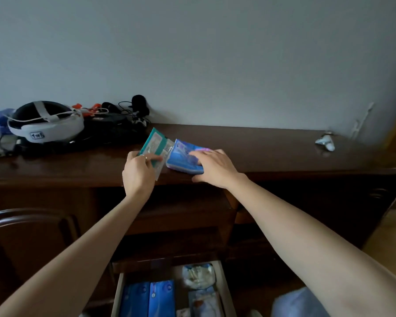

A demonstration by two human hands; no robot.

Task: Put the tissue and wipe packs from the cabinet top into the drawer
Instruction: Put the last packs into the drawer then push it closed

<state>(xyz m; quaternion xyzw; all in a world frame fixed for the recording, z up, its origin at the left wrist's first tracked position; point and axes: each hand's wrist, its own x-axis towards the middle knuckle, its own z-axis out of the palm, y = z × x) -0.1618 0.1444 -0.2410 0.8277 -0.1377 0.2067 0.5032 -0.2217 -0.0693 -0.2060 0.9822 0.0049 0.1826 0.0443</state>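
Observation:
A teal wipe pack (154, 144) is tilted up off the dark wooden cabinet top (272, 147), and my left hand (138, 172) is shut on its near end. Beside it on the right lies a blue and purple tissue pack (181, 154) near the front edge. My right hand (213, 168) rests flat over that pack's right half, fingers spread on it, thumb at the cabinet's edge. Below, the open drawer (118, 294) holds two blue packs (150, 298) on the left and pale packs (199, 275) on the right.
At the back left of the cabinet top sit a white headset (46, 124), black devices and tangled cables (126, 110). A small white object (326, 141) lies far right. A dark chair back (30, 225) stands at the lower left, and a pale bag (300, 303) at the lower right.

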